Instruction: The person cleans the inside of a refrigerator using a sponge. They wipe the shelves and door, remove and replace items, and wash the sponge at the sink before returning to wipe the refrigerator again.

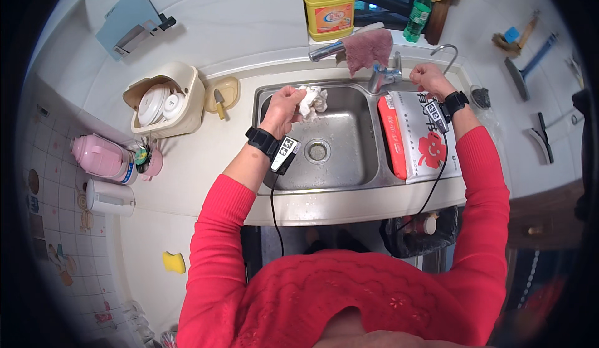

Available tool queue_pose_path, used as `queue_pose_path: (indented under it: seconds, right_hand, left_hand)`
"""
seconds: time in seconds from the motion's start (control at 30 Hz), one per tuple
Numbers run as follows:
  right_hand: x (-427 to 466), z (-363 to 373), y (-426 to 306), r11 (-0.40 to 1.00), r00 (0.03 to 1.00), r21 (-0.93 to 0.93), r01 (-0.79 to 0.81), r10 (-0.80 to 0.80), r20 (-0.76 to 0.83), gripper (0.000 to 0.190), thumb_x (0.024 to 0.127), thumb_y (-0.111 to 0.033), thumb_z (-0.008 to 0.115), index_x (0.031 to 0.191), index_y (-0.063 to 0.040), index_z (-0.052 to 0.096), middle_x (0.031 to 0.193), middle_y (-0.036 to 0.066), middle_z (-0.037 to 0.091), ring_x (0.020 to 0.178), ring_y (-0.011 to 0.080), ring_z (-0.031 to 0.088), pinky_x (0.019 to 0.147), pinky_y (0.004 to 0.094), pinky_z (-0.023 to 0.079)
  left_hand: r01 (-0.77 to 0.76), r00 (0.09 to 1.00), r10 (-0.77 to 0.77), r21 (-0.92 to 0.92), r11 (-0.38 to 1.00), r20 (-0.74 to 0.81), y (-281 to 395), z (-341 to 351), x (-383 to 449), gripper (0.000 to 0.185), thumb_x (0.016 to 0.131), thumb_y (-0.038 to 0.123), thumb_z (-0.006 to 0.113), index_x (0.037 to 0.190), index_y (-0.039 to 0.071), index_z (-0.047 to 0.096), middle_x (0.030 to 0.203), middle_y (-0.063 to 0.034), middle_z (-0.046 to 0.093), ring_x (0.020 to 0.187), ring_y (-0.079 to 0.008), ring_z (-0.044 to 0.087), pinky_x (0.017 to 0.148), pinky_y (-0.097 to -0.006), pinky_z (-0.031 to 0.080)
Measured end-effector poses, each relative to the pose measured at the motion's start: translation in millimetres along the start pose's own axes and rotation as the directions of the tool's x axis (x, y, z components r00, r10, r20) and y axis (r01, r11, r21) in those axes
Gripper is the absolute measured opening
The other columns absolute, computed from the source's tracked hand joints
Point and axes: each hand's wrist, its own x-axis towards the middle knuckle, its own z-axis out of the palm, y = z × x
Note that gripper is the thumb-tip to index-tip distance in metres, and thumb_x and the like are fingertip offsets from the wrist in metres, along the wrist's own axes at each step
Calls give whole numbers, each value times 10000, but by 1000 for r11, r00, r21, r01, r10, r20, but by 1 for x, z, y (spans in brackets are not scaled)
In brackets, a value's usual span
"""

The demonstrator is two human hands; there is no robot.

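My left hand (282, 110) grips a crumpled white cloth or wad of paper (313, 102) above the far left part of a stainless steel sink basin (346, 170). The bottom of the basin is wet, and its round drain (317, 151) shows below the wad. My right hand (428, 79) is raised just right of the chrome faucet (386, 74), its fingers curled in with nothing visible between them. Under my right wrist, a white and red printed plastic package (407, 142) lies over the right side of the sink. A pink rag (367, 51) drapes over the faucet's spout.
A dish basket (199, 109) with white bowls stands left of the sink, beside a knife (219, 105) on a beige tray (232, 90). A yellow detergent jug (330, 9) and green bottle (418, 16) stand behind. A yellow sponge (173, 262) lies left; a black-lined bin (421, 247) is below.
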Motion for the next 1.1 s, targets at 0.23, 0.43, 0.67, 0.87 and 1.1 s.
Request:
queue_pose_path:
  seconds: [0.23, 0.43, 0.67, 0.87, 1.1]
  right_hand:
    - [135, 22, 45, 998, 983, 59, 20, -9, -181, 353, 870, -312, 648, 1045, -6, 664, 875, 116, 643, 725, 254, 635, 518, 427, 530]
    - [208, 49, 85, 964, 937, -213, 156, -213, -278, 354, 904, -309, 585, 932, 39, 645, 927, 219, 656, 808, 393, 630, 691, 491, 513]
    - [228, 42, 100, 970, 956, -81, 228, -239, -171, 297, 886, -207, 556, 803, 70, 623, 741, 244, 611, 596, 384, 632, 573, 459, 518]
    - [227, 41, 99, 974, 960, 36, 225, -215, -179, 269, 877, -166, 559, 794, 84, 613, 711, 222, 603, 503, 330, 633, 451, 416, 518]
    - [221, 40, 96, 980, 973, 90, 179, -162, -166, 252, 888, -165, 571, 828, 75, 623, 713, 205, 614, 527, 312, 649, 424, 383, 518]
  left_hand:
    - [-12, 1000, 19, -314, 949, 20, 2, 1, 36, 127, 1011, 171, 559, 1031, 77, 476, 1052, -170, 663, 886, -298, 711, 694, -393, 604]
    - [-68, 998, 60, -306, 949, -34, -2, 6, 48, 274, 958, 33, 583, 1218, 68, 503, 1077, -128, 665, 937, -233, 679, 766, -365, 579]
    - [-107, 985, 54, -340, 934, -163, -11, 19, 64, 332, 883, -102, 507, 1210, -48, 533, 1006, -144, 678, 843, -203, 681, 746, -292, 574]
    - [-97, 964, 20, -279, 955, -267, -11, 32, 75, 150, 913, -37, 569, 1058, -35, 606, 920, -105, 671, 767, -161, 665, 663, -280, 561]
    - [-19, 962, -31, -179, 984, -270, -15, 39, 72, 42, 941, 80, 609, 959, 56, 578, 862, -57, 632, 719, -140, 624, 619, -248, 517]
